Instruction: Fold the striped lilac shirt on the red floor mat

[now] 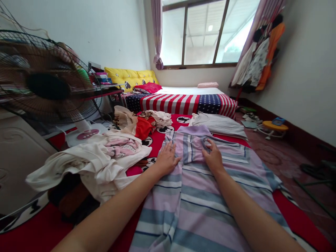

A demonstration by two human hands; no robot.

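A striped polo shirt (199, 196) in lilac, grey and white lies spread out on the red bed cover (157, 140) in front of me. My left hand (166, 159) rests flat on the shirt's left shoulder area, fingers stretched out. My right hand (213, 156) lies on the chest near the collar, fingers curled onto the fabric around the placket. Whether it pinches the cloth is unclear.
A heap of cream, pink and red clothes (105, 157) sits at my left. A grey garment (217, 124) lies beyond the shirt. A standing fan (47, 84) is at far left. A flag-patterned blanket (183, 101) covers the bed's far end. Clothes hang at the right wall (259, 59).
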